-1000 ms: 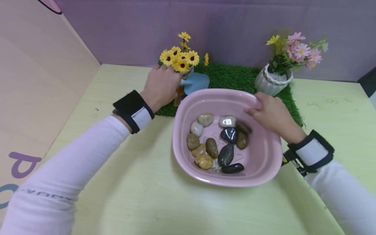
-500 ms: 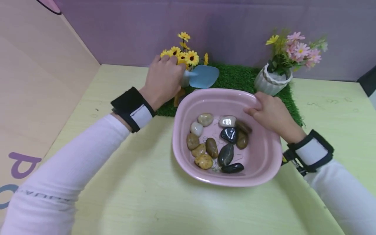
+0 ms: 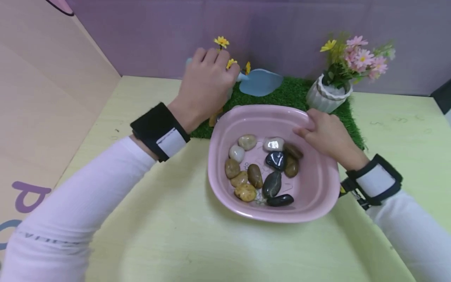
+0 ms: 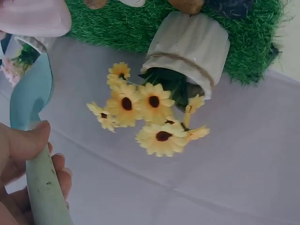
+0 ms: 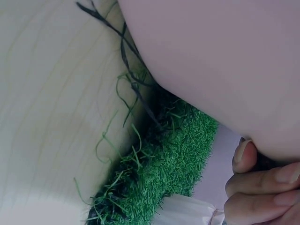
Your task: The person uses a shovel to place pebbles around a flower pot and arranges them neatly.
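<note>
Gripping the blue trowel [image 3: 258, 82] by its handle, the left hand [image 3: 206, 88] holds it above the grass mat [image 3: 292, 92]. Right hand [image 3: 325, 135] fingers curl over the pink basin [image 3: 317, 188] rim; pebbles [image 3: 262, 170] lie inside.

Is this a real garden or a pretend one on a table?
Probably a pretend tabletop one: a small grass mat on a table, potted flowers, and a pink bowl of stones.

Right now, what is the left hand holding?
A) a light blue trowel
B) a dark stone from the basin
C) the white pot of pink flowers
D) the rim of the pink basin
A: the left hand grips the handle of the light blue trowel, whose blade hangs over the grass mat.
</note>
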`<state>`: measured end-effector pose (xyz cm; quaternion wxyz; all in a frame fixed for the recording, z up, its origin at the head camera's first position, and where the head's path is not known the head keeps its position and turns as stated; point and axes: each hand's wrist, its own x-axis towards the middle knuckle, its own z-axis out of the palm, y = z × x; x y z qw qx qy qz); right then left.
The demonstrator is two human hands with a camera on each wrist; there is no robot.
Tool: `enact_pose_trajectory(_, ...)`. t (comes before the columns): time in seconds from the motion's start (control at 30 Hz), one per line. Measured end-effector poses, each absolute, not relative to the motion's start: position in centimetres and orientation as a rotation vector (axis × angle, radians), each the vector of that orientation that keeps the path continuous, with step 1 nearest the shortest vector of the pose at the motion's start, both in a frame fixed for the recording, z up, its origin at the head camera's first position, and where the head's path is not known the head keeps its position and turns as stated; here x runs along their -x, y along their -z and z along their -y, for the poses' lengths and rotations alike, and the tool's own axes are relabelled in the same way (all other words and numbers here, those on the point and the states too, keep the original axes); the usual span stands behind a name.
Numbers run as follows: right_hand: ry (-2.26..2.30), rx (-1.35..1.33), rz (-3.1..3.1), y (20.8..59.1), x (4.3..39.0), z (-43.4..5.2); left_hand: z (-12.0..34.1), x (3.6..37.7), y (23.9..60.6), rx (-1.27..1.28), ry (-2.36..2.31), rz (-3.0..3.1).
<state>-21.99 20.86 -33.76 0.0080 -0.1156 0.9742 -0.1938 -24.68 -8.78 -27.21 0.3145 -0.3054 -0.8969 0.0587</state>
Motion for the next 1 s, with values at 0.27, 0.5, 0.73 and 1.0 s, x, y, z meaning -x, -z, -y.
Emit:
enact_pose_trajectory(0.27,0.598,0.360,-3.048,33.8,22.1,-20.9,7.7,24.0,27.9,0.926,-0.271,2.211)
enact_pose_trajectory(0.5,0.613,0.363,-3.045,33.8,22.1,-21.0,7.1,23.7,28.4,0.983,-0.337,2.194)
enact_pose_trajectory(0.73,0.618,0.370,-3.045,33.8,22.0,-20.8,6.6,23.5,29.2,1.080,-0.389,2.259)
enact_pose_trajectory(1.0,0.609,0.359,-3.031,33.6,22.0,-20.8,5.7,23.3,30.7,1.061,-0.483,2.316)
